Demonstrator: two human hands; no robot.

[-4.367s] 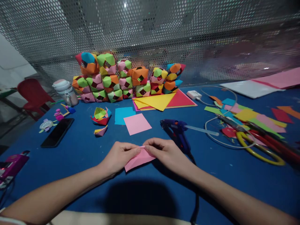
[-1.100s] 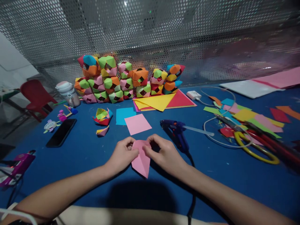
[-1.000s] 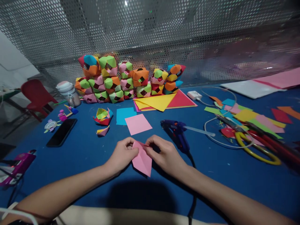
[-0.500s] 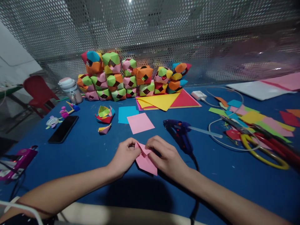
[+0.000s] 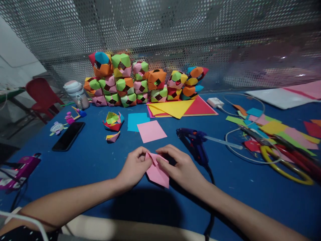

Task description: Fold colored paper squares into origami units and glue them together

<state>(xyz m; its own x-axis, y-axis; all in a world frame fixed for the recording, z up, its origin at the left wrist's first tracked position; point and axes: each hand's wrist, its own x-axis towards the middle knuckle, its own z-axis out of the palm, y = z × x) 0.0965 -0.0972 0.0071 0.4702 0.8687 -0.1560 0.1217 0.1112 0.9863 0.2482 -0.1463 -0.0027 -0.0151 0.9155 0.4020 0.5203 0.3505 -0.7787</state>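
Observation:
A partly folded pink sheet of paper [image 5: 159, 175] is held just above the blue table. My left hand [image 5: 135, 167] pinches its upper left corner between thumb and fingers. My right hand [image 5: 177, 164] grips the upper right edge, its thumb pressing on the folded flap. Beyond the hands lie a flat pink paper square [image 5: 151, 131] and a blue paper square [image 5: 135, 121] partly under it. To the right rests a dark blue glue gun [image 5: 198, 140] with a clear glue stick in it.
Stacked origami balls [image 5: 125, 87] line the back. Yellow and red sheets [image 5: 173, 108] lie before them. At right are paper scraps [image 5: 273, 127], yellow-handled scissors [image 5: 281, 170] and a white cable. A phone [image 5: 69, 136] and a small folded paper bowl [image 5: 112, 122] lie at left.
The fingers of my right hand have opened slightly, and its thumb has shifted left onto the flap, showing more of the pink paper. My left hand keeps its pinch.

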